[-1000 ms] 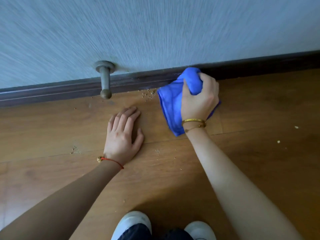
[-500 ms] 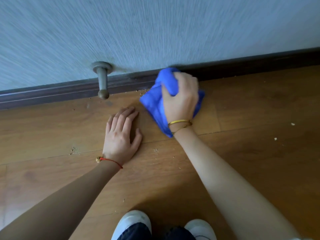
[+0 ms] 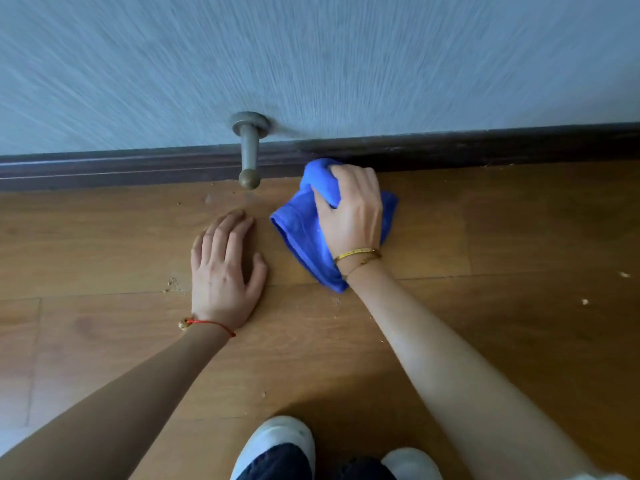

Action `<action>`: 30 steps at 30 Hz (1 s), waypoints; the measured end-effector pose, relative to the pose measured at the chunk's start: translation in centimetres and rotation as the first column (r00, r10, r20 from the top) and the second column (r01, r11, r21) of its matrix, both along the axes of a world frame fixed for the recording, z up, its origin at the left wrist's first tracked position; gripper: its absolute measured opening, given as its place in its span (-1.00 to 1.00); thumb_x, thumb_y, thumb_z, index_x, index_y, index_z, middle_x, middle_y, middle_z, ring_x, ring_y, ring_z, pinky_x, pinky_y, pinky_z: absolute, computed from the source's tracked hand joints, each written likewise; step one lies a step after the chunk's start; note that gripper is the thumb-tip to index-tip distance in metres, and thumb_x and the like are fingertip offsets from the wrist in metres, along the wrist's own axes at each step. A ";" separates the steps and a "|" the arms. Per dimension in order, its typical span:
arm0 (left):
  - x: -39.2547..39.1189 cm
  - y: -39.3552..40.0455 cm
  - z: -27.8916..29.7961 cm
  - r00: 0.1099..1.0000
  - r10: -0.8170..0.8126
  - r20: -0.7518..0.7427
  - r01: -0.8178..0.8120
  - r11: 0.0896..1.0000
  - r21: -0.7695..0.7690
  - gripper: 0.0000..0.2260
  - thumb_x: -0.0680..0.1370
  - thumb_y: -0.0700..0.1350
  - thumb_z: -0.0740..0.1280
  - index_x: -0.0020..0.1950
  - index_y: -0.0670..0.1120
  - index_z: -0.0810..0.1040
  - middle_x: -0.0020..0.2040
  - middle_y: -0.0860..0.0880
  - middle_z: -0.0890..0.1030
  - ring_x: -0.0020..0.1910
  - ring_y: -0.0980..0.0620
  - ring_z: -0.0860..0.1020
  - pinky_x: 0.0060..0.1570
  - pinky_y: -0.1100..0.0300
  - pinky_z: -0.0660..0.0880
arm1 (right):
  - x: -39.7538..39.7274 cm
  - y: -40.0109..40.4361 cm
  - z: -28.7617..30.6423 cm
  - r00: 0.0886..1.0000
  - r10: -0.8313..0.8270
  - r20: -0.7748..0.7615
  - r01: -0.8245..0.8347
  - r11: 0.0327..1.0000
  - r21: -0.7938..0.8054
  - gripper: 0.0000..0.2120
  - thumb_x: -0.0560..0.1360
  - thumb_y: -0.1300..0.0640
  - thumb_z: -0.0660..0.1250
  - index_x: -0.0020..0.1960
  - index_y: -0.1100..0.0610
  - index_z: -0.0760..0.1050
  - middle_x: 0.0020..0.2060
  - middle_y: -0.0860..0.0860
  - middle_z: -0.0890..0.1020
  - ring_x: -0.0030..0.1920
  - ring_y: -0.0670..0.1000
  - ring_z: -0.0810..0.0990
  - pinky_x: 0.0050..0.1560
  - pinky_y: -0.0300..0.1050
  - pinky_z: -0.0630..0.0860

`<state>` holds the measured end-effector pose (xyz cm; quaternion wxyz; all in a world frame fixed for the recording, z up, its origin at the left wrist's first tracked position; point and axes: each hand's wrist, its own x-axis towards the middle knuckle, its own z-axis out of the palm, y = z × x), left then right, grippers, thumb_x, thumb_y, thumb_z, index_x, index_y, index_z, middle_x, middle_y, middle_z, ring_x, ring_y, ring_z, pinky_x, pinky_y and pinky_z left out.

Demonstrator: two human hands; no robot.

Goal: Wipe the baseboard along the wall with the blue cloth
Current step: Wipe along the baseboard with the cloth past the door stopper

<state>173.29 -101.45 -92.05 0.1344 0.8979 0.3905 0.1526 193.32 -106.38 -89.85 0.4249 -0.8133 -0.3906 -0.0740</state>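
Fingers of the right hand curl round the bunched cloth, its top pressed to the baseboard.
Most of the cloth trails on the floor under that wrist, just right of the doorstop sticking out from the wall. Left hand lies flat on the floor, fingers straight and holding nothing, just beside the cloth. Crumbs dot the boards; white shoes show at the bottom edge.
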 end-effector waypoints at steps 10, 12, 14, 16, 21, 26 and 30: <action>0.1 -0.1 0.1 1.000 0.007 0.015 -0.007 1.000 -0.002 -0.55 0.57 -0.05 0.27 0.44 -0.15 0.49 0.46 -0.11 0.48 0.47 -0.16 0.39 0.48 -0.13 0.27 | 2.9 -2.5 0.7 0.939 -0.321 -0.128 0.327 0.944 0.036 -0.91 0.35 0.35 0.44 -0.26 0.24 0.54 -0.33 0.10 0.59 -0.22 0.12 0.52 -0.18 -0.19 0.38; 0.1 -0.1 0.1 1.000 0.005 0.015 -0.005 1.000 0.002 -0.56 0.56 -0.06 0.27 0.43 -0.16 0.49 0.45 -0.12 0.48 0.47 -0.17 0.40 0.47 -0.14 0.27 | 1.9 -1.5 0.7 0.956 -0.269 -0.116 0.276 0.959 0.055 -0.91 0.33 0.36 0.43 -0.25 0.26 0.53 -0.33 0.13 0.58 -0.23 0.15 0.52 -0.17 -0.15 0.39; 0.1 0.0 0.0 1.000 0.003 0.013 -0.003 1.000 0.004 -0.55 0.55 -0.06 0.26 0.42 -0.17 0.50 0.45 -0.13 0.49 0.45 -0.18 0.41 0.46 -0.14 0.28 | 0.3 0.0 0.8 0.995 -0.098 -0.023 0.099 0.995 0.019 -0.94 0.35 0.34 0.40 -0.26 0.26 0.52 -0.34 0.15 0.56 -0.25 0.18 0.50 -0.18 -0.07 0.39; 0.1 0.0 -0.1 1.000 0.006 0.012 -0.006 1.000 0.007 -0.54 0.55 -0.06 0.25 0.43 -0.17 0.50 0.45 -0.13 0.49 0.45 -0.18 0.41 0.46 -0.13 0.28 | -0.6 0.7 0.8 0.999 0.042 0.019 -0.041 0.998 -0.040 -0.93 0.38 0.26 0.33 -0.25 0.26 0.51 -0.33 0.14 0.56 -0.26 0.18 0.48 -0.20 -0.03 0.39; 0.6 -0.5 0.2 1.000 0.001 0.022 -0.001 1.000 0.013 -0.57 0.58 -0.05 0.24 0.41 -0.16 0.51 0.44 -0.12 0.50 0.44 -0.16 0.42 0.44 -0.12 0.30 | 4.9 -4.1 0.7 0.934 -0.352 -0.056 0.354 0.935 0.034 -0.96 0.38 0.28 0.40 -0.24 0.21 0.57 -0.32 0.09 0.60 -0.24 0.14 0.54 -0.17 -0.04 0.48; 4.0 -1.7 0.6 0.995 -0.084 0.060 0.082 0.996 0.028 -0.59 0.58 -0.08 0.28 0.41 -0.15 0.52 0.43 -0.12 0.51 0.43 -0.15 0.42 0.45 -0.11 0.28 | 6.5 -4.7 1.9 0.879 -0.469 -0.080 0.475 0.875 0.094 -0.92 0.32 0.32 0.46 -0.23 0.22 0.57 -0.32 0.11 0.60 -0.23 0.17 0.56 -0.16 -0.12 0.43; 6.5 -2.0 0.4 0.985 -0.157 0.068 0.154 0.987 0.042 -0.58 0.56 -0.08 0.28 0.40 -0.18 0.53 0.42 -0.14 0.52 0.42 -0.17 0.44 0.45 -0.11 0.31 | 3.8 -3.1 2.1 0.966 -0.245 -0.083 0.252 0.963 0.092 -0.87 0.34 0.35 0.48 -0.28 0.23 0.54 -0.35 0.06 0.58 -0.25 0.07 0.51 -0.20 -0.30 0.34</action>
